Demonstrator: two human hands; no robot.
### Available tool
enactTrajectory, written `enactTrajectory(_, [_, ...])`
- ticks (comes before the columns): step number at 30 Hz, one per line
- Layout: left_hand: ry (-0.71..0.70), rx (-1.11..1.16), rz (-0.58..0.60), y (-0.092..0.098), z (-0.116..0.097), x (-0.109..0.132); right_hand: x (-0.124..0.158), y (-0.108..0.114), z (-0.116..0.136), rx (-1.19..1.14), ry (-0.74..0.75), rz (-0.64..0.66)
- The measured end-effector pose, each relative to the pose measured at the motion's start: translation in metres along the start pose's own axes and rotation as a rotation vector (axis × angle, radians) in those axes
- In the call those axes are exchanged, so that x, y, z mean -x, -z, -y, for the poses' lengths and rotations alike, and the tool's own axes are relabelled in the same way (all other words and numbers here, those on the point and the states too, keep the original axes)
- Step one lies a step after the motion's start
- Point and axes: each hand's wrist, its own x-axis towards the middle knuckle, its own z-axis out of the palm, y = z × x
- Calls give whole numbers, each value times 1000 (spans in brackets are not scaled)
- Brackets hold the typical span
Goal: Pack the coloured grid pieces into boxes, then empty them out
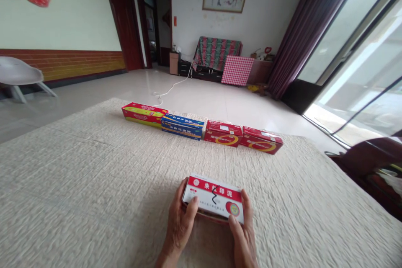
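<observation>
A small red-and-white box [213,197] with red Chinese characters on its lid sits low over the cream textured tablecloth [78,184]. Both hands grip it. My left hand [180,222] wraps the box's left end, thumb on the lid. My right hand [243,230] clasps the right end, thumb on the lid's near edge. Farther away a row of boxes lies across the cloth: a red-and-yellow box [143,114], a blue box [182,126], a red box [222,133] and another red box [261,140].
A white chair [19,74] stands on the tiled floor at the left. A dark wooden chair [367,159] is beside the table's right edge. Large windows with a dark curtain [301,37] fill the right side. A white cable [171,88] trails across the floor.
</observation>
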Motion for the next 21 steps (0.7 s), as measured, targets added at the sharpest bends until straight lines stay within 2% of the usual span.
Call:
enactTrajectory(5, [24,54,26,1,4,1,1,-1,2,-195,-68,69])
enactTrajectory(12, [8,54,25,1,2,2,-1,0,5,-129,2,110])
enactTrajectory(21, [-4,78,46,-1,-14,5,5,4,12,-114,-65,61])
